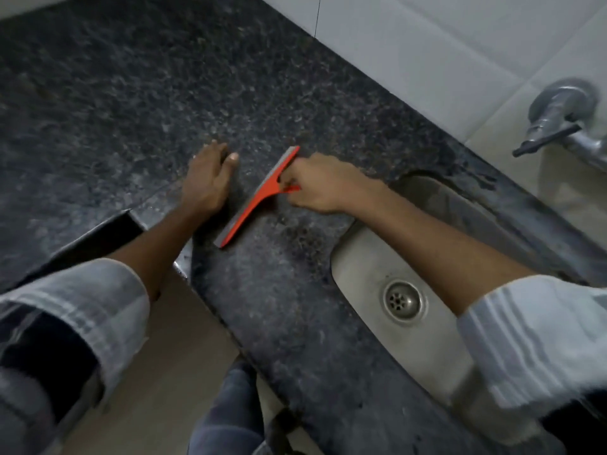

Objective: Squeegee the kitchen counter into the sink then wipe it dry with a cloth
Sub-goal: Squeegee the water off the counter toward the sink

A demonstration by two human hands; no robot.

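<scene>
Squeegee, red with a grey rubber blade, lies edge-down on the dark speckled counter, its blade running diagonally from the upper right toward the counter's front edge. Right hand is clenched around the squeegee's short red handle, knuckles up, with the forearm stretching across the corner of the sink. Left hand is released and holds nothing; it rests flat on the counter just beside the blade, on the side away from the sink, fingers spread forward. The steel sink sits to the right of the squeegee, set into the counter, and its round drain shows near the right forearm. A metal tap juts from the pale tiled wall above the sink. Both sleeves are light and rolled back. Below the counter's edge, 1 trouser leg is visible over the floor.
</scene>
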